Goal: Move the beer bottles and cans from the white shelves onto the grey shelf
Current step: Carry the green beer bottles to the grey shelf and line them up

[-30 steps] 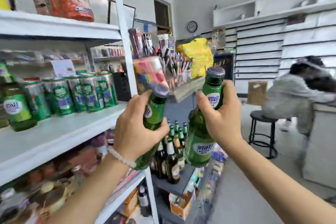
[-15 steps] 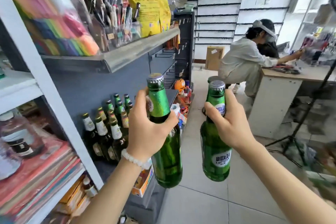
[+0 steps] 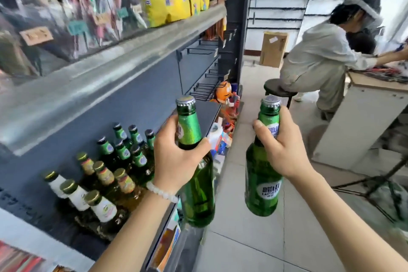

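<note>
The left hand (image 3: 176, 159) and right hand (image 3: 279, 150) each gripped a green beer bottle by the neck, left bottle (image 3: 195, 172) and right bottle (image 3: 263, 174), carried upright just right of the grey shelf (image 3: 207, 115), so the carrying step looked nearly done and next each needed setting down beside the standing bottles (image 3: 114, 161).

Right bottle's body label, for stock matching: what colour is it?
White with dark lettering, on the green right bottle; head view.
</note>
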